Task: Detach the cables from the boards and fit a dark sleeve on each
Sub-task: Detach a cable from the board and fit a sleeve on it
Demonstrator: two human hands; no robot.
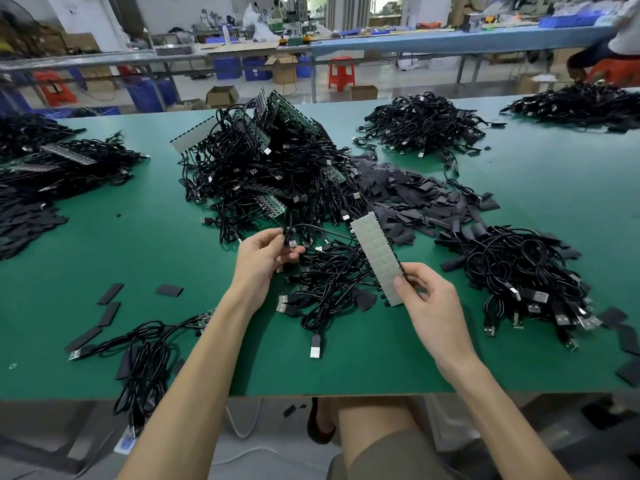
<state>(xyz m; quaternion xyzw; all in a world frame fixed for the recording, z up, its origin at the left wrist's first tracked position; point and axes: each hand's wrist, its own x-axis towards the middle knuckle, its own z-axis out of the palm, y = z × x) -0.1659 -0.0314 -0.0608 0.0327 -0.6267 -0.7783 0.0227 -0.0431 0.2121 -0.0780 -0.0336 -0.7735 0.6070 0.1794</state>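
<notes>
My right hand (427,299) pinches the near end of a long grey board strip (375,252) that slants up and away over the green table (346,368). Black cables hang from the strip's right edge into a tangle (329,275) beneath it. My left hand (265,252) grips one black cable with a USB plug (292,242) near the plug end. A heap of flat dark sleeves (408,199) lies just beyond the strip. Behind my left hand stands a big pile of boards with cables (263,164).
A pile of cables with sleeves (523,275) lies at the right, more piles at back right (424,126) and left (59,164). Loose sleeves (110,304) and a small cable bunch (145,351) sit at the near left. A person sits at the far right (609,46).
</notes>
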